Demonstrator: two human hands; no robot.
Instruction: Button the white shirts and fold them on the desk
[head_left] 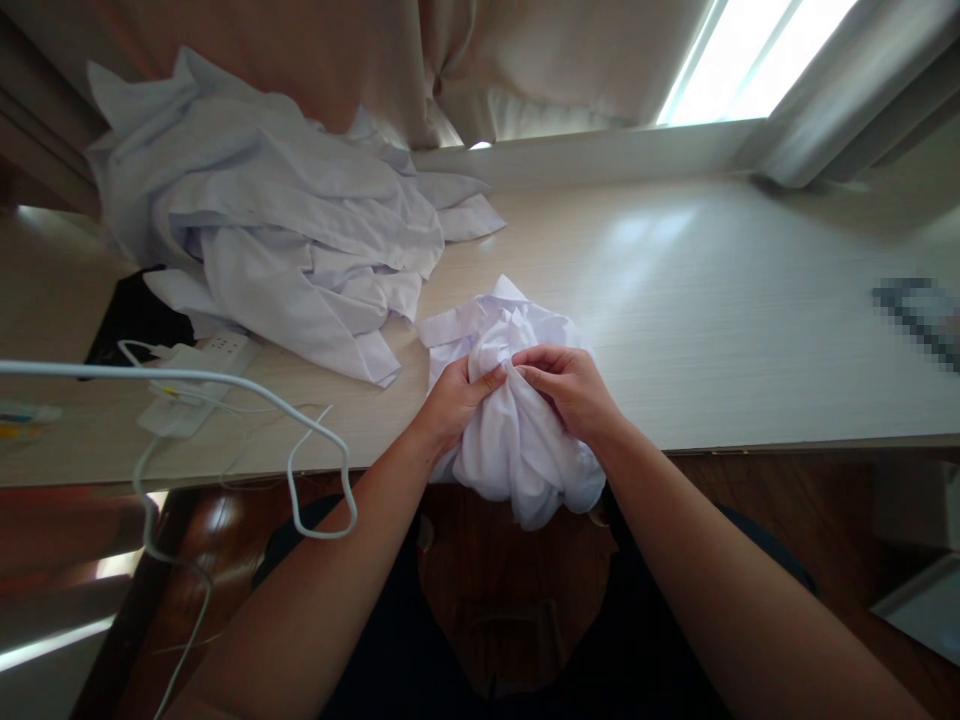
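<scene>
A heap of crumpled white cotton shirts [277, 230] was seen far left on the pale wooden surface [712, 310]. At its near edge, a bunched white shirt [517, 440] was pinched by both the left hand [454, 400] and right hand [574, 390], fingers [536, 362] pressed together at its top; the bundle ran far-to-near, overhanging, equally close to both.
</scene>
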